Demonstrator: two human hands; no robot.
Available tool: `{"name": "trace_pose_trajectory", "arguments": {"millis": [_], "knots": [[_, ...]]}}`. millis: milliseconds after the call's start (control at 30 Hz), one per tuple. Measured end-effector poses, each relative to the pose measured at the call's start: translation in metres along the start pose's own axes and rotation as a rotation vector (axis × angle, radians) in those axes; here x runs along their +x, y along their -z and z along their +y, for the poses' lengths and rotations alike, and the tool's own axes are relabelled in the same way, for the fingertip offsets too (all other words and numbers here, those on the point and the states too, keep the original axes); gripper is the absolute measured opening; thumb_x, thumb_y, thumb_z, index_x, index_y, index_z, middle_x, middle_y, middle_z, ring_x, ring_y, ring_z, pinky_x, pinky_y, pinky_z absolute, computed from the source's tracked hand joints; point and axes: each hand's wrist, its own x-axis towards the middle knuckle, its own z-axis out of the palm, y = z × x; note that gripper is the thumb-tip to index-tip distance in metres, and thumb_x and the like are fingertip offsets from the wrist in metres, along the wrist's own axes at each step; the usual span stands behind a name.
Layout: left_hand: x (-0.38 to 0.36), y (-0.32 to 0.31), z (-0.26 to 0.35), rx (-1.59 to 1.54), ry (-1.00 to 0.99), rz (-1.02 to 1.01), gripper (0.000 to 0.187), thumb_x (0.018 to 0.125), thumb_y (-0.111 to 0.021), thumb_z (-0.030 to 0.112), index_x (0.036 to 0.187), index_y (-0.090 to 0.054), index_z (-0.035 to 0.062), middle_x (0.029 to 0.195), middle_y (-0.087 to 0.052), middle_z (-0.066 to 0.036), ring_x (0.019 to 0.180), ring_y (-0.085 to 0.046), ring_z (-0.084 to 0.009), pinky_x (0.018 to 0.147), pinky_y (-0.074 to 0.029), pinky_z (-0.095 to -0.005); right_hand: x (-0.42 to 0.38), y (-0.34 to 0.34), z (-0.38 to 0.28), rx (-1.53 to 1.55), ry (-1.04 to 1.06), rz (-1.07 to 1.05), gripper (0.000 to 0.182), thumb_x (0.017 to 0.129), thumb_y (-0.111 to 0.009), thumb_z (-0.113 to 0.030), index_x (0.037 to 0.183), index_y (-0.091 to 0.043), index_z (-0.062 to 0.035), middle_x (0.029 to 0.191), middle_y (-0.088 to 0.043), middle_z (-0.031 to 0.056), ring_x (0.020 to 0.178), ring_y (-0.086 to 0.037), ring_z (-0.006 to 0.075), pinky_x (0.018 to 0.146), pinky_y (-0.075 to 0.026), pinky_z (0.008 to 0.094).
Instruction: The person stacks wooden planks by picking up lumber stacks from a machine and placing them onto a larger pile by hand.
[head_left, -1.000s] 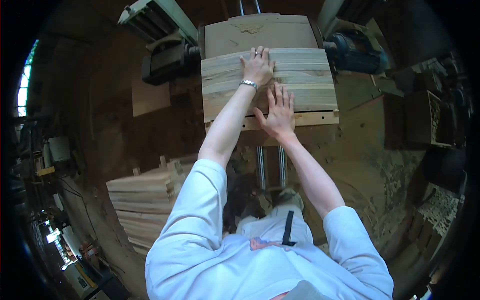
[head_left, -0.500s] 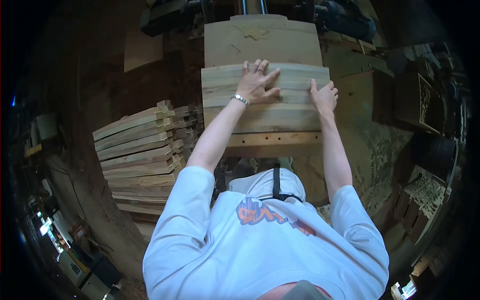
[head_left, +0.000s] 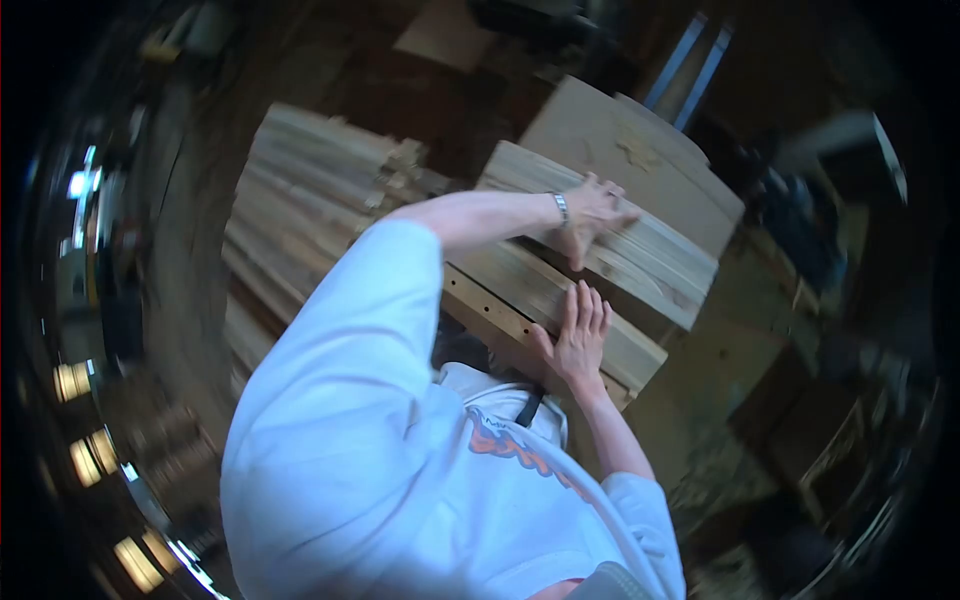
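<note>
My left hand (head_left: 597,214), with a metal band at the wrist, lies with spread fingers on the far group of pale wooden boards (head_left: 668,262). A dark gap separates these from a nearer board (head_left: 625,350). On that nearer board rests my right hand (head_left: 578,345), its fingers stretched out and its thumb apart. Beneath is a bench whose front edge (head_left: 470,296) has a row of small holes. Behind the boards lies a flat panel (head_left: 590,120) with a patch of wood shavings (head_left: 638,150).
A large stack of wooden pieces (head_left: 300,190) stands left of the bench. Two metal rails (head_left: 690,70) run away behind the panel. A dark machine part (head_left: 805,225) sits at the right, and a dark box (head_left: 800,410) lies lower right.
The view has turned, so the bench appears tilted. The boards, together before, are now split by a gap. My right hand has left their right end and come onto the nearer board.
</note>
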Motion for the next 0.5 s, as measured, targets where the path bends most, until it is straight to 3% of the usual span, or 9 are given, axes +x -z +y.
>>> {"name": "trace_pose_trajectory", "arguments": {"millis": [33, 100, 133, 167, 233, 300, 367, 433, 500], "knots": [[0.002, 0.007, -0.004, -0.045, -0.003, -0.024, 0.139, 0.034, -0.089, 0.047, 0.151, -0.023, 0.0144, 0.137, -0.039, -0.031, 0.13, -0.039, -0.0439, 0.103, -0.031, -0.0609, 0.001, -0.003, 0.004, 0.01, 0.071, -0.013, 0.085, 0.081, -0.066, -0.051, 0.14, -0.036, 0.0012, 0.141, -0.038, 0.0205, 0.135, -0.031, 0.0391, 0.11, -0.023, 0.0555], [0.007, 0.012, -0.012, -0.146, -0.006, -0.086, 0.136, 0.036, -0.088, 0.052, 0.15, -0.025, 0.0121, 0.139, -0.039, -0.031, 0.131, -0.039, -0.0407, 0.102, -0.032, -0.0607, 0.002, -0.006, 0.012, -0.025, -0.062, -0.189, 0.087, 0.08, -0.065, -0.054, 0.14, -0.036, 0.0015, 0.142, -0.037, 0.0203, 0.134, -0.03, 0.0396, 0.11, -0.022, 0.0583], [0.002, 0.019, -0.013, -0.217, 0.026, -0.112, 0.133, 0.039, -0.087, 0.056, 0.149, -0.027, 0.0104, 0.141, -0.037, -0.031, 0.132, -0.038, -0.0407, 0.103, -0.032, -0.0579, 0.007, -0.009, 0.017, -0.072, 0.053, -0.029, 0.088, 0.077, -0.067, -0.053, 0.139, -0.037, 0.0021, 0.14, -0.039, 0.0209, 0.127, -0.037, 0.0414, 0.107, -0.025, 0.0601], [-0.006, 0.023, -0.007, -0.297, 0.057, -0.131, 0.13, 0.042, -0.085, 0.059, 0.148, -0.029, 0.0086, 0.142, -0.036, -0.031, 0.132, -0.037, -0.0408, 0.103, -0.033, -0.0551, 0.007, -0.014, 0.024, -0.076, 0.125, -0.038, 0.088, 0.077, -0.067, -0.053, 0.139, -0.037, 0.0021, 0.14, -0.039, 0.0209, 0.127, -0.037, 0.0414, 0.107, -0.025, 0.0601], [-0.025, 0.022, 0.001, -0.641, 0.142, -0.161, 0.108, 0.053, -0.08, 0.064, 0.137, -0.047, 0.0041, 0.131, -0.05, -0.027, 0.125, -0.047, -0.0362, 0.102, -0.038, -0.0446, 0.006, -0.016, 0.03, -0.244, 0.069, -0.115, 0.096, 0.076, -0.067, -0.056, 0.144, -0.031, 0.0005, 0.14, -0.038, 0.0232, 0.131, -0.034, 0.0424, 0.106, -0.026, 0.0613], [-0.052, 0.015, 0.013, -1.199, 0.08, -0.348, 0.074, 0.068, -0.077, 0.053, 0.118, -0.063, -0.0003, 0.112, -0.064, -0.02, 0.111, -0.058, -0.0287, 0.099, -0.04, -0.035, 0.023, 0.014, 0.023, -0.365, 0.14, -0.248, 0.098, 0.071, -0.075, -0.05, 0.143, -0.032, 0.0002, 0.137, -0.041, 0.0235, 0.125, -0.039, 0.0432, 0.104, -0.03, 0.0574], [-0.093, -0.022, 0.039, -1.693, -0.013, -0.207, 0.047, 0.078, -0.074, 0.037, 0.101, -0.069, -0.0032, 0.096, -0.068, -0.012, 0.098, -0.062, -0.0223, 0.097, -0.04, -0.0332, 0.037, 0.028, 0.019, -0.037, 0.05, -0.528, 0.087, 0.069, -0.078, -0.042, 0.134, -0.041, 0.0016, 0.127, -0.048, 0.0217, 0.118, -0.047, 0.0385, 0.105, -0.035, 0.0503], [-0.133, -0.073, 0.064, -1.757, -0.211, 0.106, 0.049, 0.08, -0.072, 0.026, 0.117, -0.061, -0.0035, 0.098, -0.068, -0.01, 0.1, -0.061, -0.0209, 0.098, -0.039, -0.0339, 0.034, -0.004, 0.057, 0.139, 0.292, -0.416, 0.088, 0.068, -0.08, -0.038, 0.136, -0.04, 0.0015, 0.129, -0.047, 0.0203, 0.118, -0.047, 0.0369, 0.104, -0.036, 0.047], [-0.241, -0.056, 0.134, -1.86, 0.137, 0.296, 0.076, 0.075, -0.075, 0.03, 0.137, -0.043, -0.0006, 0.11, -0.065, -0.013, 0.109, -0.058, -0.0231, 0.102, -0.037, -0.0365, 0.04, -0.033, 0.092, 0.284, 0.54, -0.289, 0.09, 0.067, -0.082, -0.034, 0.137, -0.039, 0.0014, 0.132, -0.046, 0.0189, 0.119, -0.047, 0.0353, 0.103, -0.038, 0.0437]]}}
